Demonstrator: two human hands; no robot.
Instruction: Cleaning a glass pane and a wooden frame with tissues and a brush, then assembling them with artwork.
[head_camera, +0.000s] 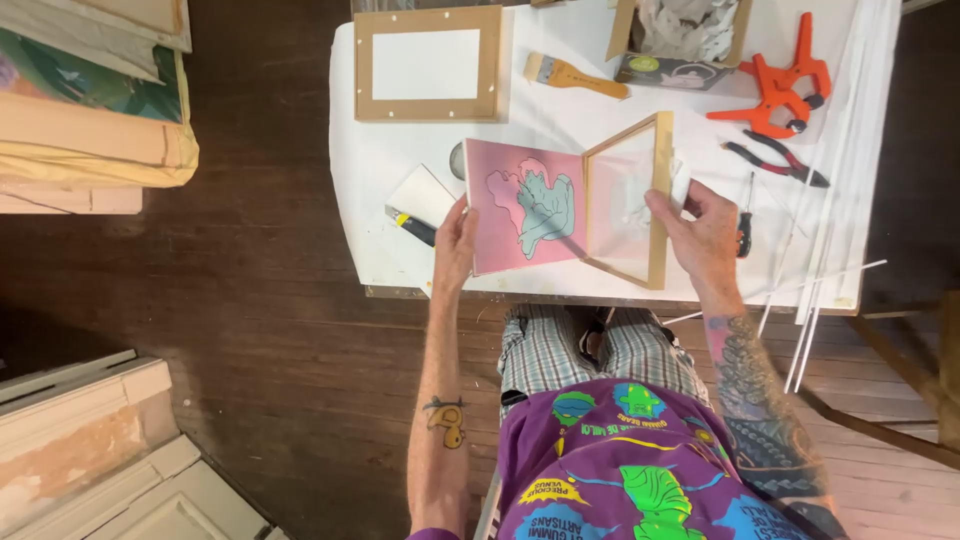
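far left there's a stack of canvases (95, 110) on the dark plank floor, well apart from the white table (600, 130). on the table, a second frame (427, 63) lies face down, flat tan backing with little dots round the border, and beside it a brush (573, 76) with a wooden handle.

left hand (455, 245) sits at the near left edge of the pink print (522, 205), fingers mostly straight, thumb pinching the edge. the print is a stiff flat board, matte pink with a pale blue-green figure, propped a bit off the table. a small white card (420, 195) and a dark tube (412, 226) lie just beside that hand.

right hand (700, 225) grips the thin wooden frame (630, 200) by its right rail, fingers curled round it, frame tilted up next to the print like an open book. the pane looks clear and smudge-prone, so i'd say handle by edges only and keep the corners square.

further right: orange clamps (775, 90), pliers (775, 160), long white strips (840, 200).
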